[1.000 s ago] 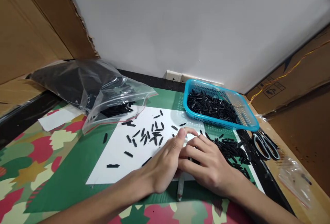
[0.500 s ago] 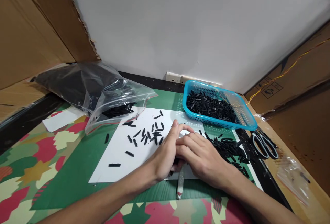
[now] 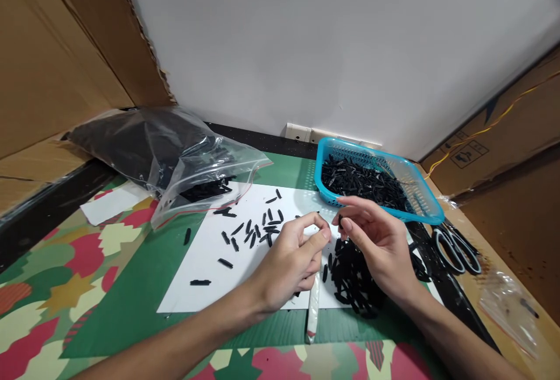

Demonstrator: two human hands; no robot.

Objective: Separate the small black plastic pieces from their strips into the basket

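Leftmost, clear plastic bag (image 3: 175, 155) of black pieces lay on patterned mat (image 3: 65, 287). Loose black pieces (image 3: 251, 231) lay scattered over white paper (image 3: 205, 278). Left hand (image 3: 291, 260) hovered above paper, fingers curled, thumb and forefinger pinched; what it gripped, cannot tell. Right hand (image 3: 376, 243) half-open, pinching small black piece (image 3: 340, 221) above black pile (image 3: 354, 278). Blue basket (image 3: 422, 196) behind, scissors (image 3: 457, 249) far right.

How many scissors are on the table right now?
1: the scissors lie at the table's right edge, beside the blue basket. Others may be hidden.
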